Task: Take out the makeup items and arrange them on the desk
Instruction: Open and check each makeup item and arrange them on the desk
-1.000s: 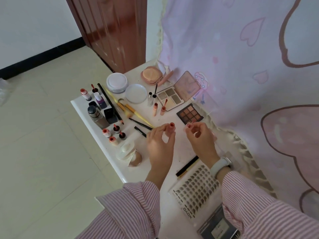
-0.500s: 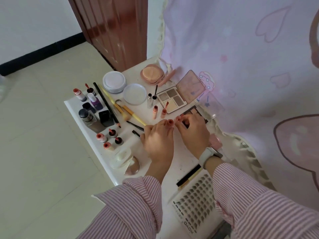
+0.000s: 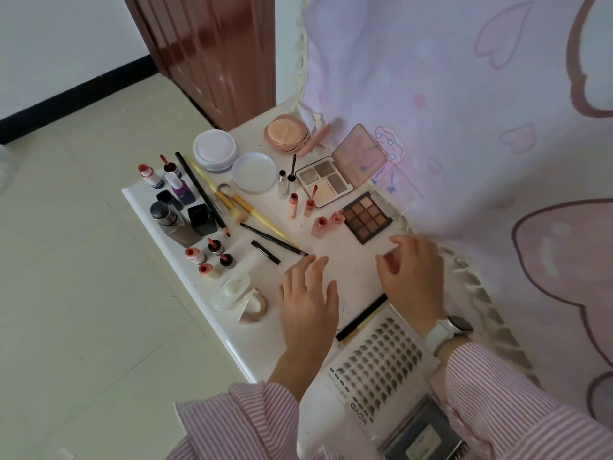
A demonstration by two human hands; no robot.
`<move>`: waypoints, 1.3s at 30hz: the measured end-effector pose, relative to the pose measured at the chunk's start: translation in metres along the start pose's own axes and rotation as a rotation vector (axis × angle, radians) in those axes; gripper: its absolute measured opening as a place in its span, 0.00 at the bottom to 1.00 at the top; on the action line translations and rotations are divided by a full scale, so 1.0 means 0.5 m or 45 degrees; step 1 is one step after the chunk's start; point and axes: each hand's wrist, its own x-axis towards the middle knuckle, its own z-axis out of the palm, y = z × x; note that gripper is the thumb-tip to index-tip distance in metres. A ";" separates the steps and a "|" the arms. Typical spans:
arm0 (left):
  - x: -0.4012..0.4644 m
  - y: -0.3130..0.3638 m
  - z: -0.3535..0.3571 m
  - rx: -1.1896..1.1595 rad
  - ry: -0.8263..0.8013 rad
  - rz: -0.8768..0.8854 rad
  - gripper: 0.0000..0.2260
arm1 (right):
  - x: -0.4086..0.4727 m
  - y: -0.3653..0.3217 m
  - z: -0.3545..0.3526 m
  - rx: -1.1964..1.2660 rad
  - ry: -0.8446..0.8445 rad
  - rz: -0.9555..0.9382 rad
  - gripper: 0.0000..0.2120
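- Two small pink pieces, a lip-gloss bottle and its cap, stand just beyond both hands, tucked against the dark eyeshadow palette; I'd say they sit there to stay with the other lip tints.
- My left hand hovers flat over bare desk, fingers spread and straight, holding nothing; the bottle sits ahead of its fingertips, well apart.
- My right hand is loosely curled and empty too, the cap ahead and slightly inward of it.
- Near my right wrist lie a black pencil and the lash tray.
- Outward of my left hand stand more bottles, grouped by kind, I reckon.
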 end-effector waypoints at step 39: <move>-0.034 0.005 -0.123 -1.802 -0.712 -1.140 0.21 | -0.149 -0.096 -0.093 0.168 -0.277 -0.743 0.18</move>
